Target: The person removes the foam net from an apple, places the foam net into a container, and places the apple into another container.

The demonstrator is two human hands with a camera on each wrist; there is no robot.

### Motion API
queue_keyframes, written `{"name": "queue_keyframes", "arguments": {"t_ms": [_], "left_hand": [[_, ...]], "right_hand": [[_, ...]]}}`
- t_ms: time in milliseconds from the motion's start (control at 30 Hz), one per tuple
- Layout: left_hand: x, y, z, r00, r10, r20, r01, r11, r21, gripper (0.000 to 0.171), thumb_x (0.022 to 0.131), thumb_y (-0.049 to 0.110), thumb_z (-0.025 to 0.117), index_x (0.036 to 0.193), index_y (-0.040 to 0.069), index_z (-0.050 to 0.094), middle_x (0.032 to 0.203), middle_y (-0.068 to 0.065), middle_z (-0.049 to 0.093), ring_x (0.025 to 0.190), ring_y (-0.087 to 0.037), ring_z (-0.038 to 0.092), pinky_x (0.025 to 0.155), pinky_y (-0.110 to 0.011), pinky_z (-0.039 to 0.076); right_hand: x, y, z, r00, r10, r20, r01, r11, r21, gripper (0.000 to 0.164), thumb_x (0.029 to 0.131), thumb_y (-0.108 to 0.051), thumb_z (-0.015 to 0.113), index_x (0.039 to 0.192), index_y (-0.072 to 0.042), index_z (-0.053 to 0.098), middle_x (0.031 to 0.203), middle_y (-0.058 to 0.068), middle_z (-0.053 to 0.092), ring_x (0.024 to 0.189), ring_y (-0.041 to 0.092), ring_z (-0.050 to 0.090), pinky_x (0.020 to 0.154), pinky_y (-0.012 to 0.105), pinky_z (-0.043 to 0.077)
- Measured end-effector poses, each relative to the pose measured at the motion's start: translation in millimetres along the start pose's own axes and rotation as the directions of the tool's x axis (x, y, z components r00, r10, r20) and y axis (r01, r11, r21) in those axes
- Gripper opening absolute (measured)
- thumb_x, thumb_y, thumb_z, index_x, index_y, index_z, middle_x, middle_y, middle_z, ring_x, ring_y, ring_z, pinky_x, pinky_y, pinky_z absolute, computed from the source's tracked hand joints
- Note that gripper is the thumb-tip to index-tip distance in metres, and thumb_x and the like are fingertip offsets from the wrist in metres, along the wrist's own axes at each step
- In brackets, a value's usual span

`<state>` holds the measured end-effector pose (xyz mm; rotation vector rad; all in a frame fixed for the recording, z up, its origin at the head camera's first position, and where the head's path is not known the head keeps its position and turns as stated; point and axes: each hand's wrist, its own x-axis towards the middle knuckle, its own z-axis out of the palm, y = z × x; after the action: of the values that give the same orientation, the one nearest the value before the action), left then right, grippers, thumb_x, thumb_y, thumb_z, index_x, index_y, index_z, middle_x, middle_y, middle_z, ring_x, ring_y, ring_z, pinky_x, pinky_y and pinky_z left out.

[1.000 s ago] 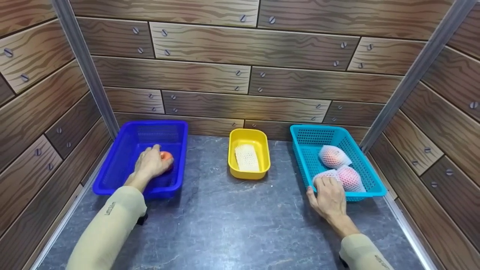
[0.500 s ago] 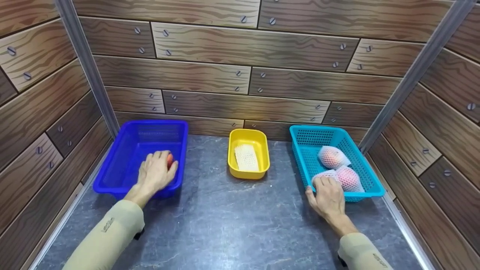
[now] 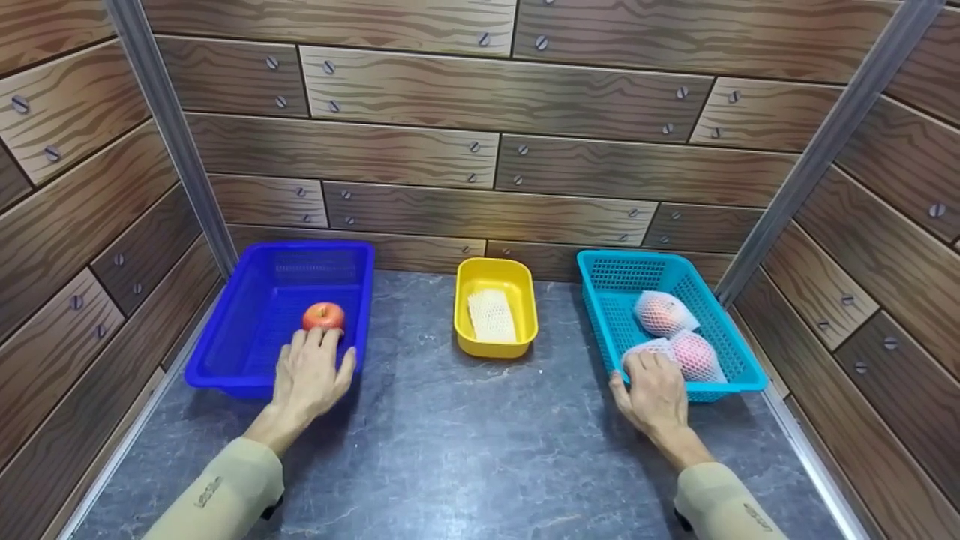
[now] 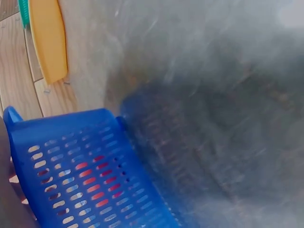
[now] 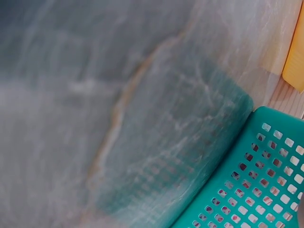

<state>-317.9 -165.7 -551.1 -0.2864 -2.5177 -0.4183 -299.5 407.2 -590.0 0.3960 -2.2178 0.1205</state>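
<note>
A bare red apple sits in the blue basket. My left hand reaches over that basket's near rim, fingers extended, with the fingertips right at the apple's near side. On the other side my right hand grips the near left corner of the teal basket, thumb outside the wall and fingers bent over inside. Its fingertips are hidden against a fruit in white foam net. Beside it lie a pink netted fruit and another netted fruit.
Between the baskets stands a yellow tub with a flat white foam net in it. Wood-patterned walls close off the back and both sides. The tabletop is grey and marbled.
My left hand has drawn back off the apple toward the basket's near rim, leaving the apple in the blue basket. The right hand has stayed in place.
</note>
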Motion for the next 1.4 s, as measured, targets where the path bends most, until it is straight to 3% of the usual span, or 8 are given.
{"name": "queue_keyframes", "arguments": {"t_ms": [267, 533, 833, 1033, 1200, 1400], "left_hand": [[-17.4, -0.1, 9.5, 0.981, 0.118, -0.151, -0.112, 0.992, 0.051, 0.036, 0.100, 0.038, 0.073, 0.106, 0.002, 0.069, 0.100, -0.021, 0.069, 0.091, -0.046, 0.061, 0.073, -0.058, 0.050], [-25.2, -2.7, 16.0, 0.964, 0.180, -0.197, -0.161, 0.981, 0.110, 0.040, 0.101, 0.041, 0.068, 0.098, 0.001, 0.065, 0.091, -0.022, 0.065, 0.083, -0.046, 0.058, 0.068, -0.056, 0.047], [-28.5, -4.8, 22.3, 0.951, 0.202, -0.234, -0.181, 0.978, 0.107, 0.039, 0.101, 0.039, 0.067, 0.093, 0.001, 0.063, 0.086, -0.021, 0.062, 0.080, -0.044, 0.056, 0.068, -0.054, 0.044], [-26.7, -6.5, 24.5, 0.937, 0.221, -0.271, -0.199, 0.974, 0.109, 0.038, 0.099, 0.037, 0.067, 0.091, 0.000, 0.061, 0.084, -0.021, 0.059, 0.078, -0.044, 0.054, 0.067, -0.053, 0.043], [-26.9, -7.0, 26.5, 0.935, 0.226, -0.272, -0.197, 0.972, 0.131, 0.039, 0.099, 0.037, 0.066, 0.092, 0.000, 0.061, 0.084, -0.022, 0.059, 0.078, -0.045, 0.054, 0.066, -0.053, 0.043], [-27.4, -5.7, 28.7, 0.941, 0.223, -0.255, -0.185, 0.969, 0.165, 0.043, 0.100, 0.042, 0.064, 0.092, 0.000, 0.061, 0.086, -0.022, 0.060, 0.080, -0.045, 0.055, 0.067, -0.054, 0.043]], "right_hand": [[0.5, 0.5, -0.4, 1.000, 0.003, -0.001, -0.003, 1.000, 0.003, 0.029, 0.095, -0.034, 0.063, 0.085, -0.007, 0.058, 0.078, 0.012, 0.058, 0.073, 0.038, 0.054, 0.067, 0.052, 0.045], [-0.1, 0.0, 1.2, 1.000, 0.004, 0.003, -0.004, 1.000, 0.004, 0.029, 0.095, -0.033, 0.063, 0.084, -0.007, 0.058, 0.077, 0.012, 0.057, 0.072, 0.038, 0.054, 0.068, 0.051, 0.045], [0.5, -0.1, -1.1, 1.000, 0.027, 0.015, -0.027, 1.000, 0.016, 0.028, 0.094, -0.034, 0.065, 0.084, -0.008, 0.059, 0.079, 0.012, 0.059, 0.075, 0.038, 0.056, 0.071, 0.053, 0.047], [3.4, -1.3, -4.8, 0.999, 0.034, 0.000, -0.034, 0.998, 0.060, 0.027, 0.095, -0.031, 0.067, 0.082, -0.009, 0.057, 0.075, 0.008, 0.055, 0.072, 0.033, 0.051, 0.067, 0.049, 0.044], [9.3, -1.8, -10.6, 0.992, 0.122, 0.024, -0.124, 0.985, 0.122, 0.021, 0.097, -0.023, 0.069, 0.081, -0.011, 0.061, 0.073, 0.006, 0.059, 0.069, 0.026, 0.052, 0.065, 0.044, 0.043], [30.1, 10.7, -25.8, 0.948, 0.306, 0.088, -0.317, 0.931, 0.182, 0.017, 0.098, -0.016, 0.071, 0.085, -0.008, 0.068, 0.078, 0.013, 0.067, 0.074, 0.033, 0.061, 0.070, 0.048, 0.045]]}}
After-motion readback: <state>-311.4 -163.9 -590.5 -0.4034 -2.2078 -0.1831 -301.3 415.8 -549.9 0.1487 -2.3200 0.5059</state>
